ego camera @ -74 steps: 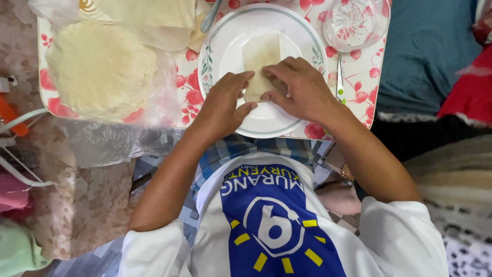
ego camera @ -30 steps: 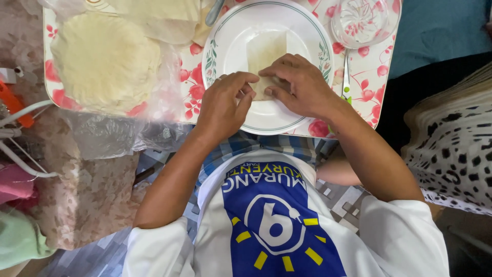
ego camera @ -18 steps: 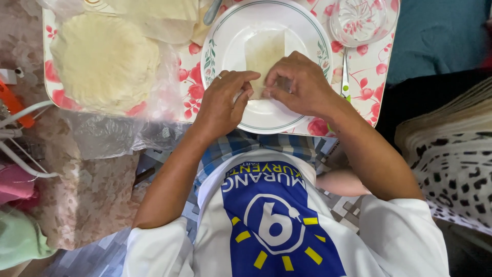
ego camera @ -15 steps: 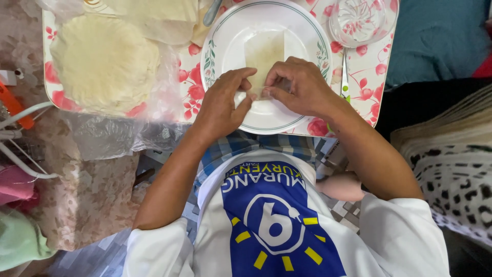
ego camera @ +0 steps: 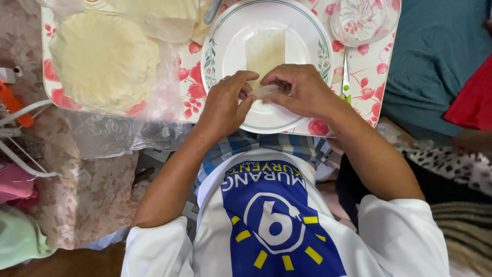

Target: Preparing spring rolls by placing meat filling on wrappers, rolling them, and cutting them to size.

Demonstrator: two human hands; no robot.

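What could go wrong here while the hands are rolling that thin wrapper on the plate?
1. The wrapper looks very thin; the left hand and right hand both pinch its near end, so it might tear.
2. The plate sits near the tray's front edge; pressing down could tip it.
3. The stack of wrappers lies in opened plastic and may dry out.
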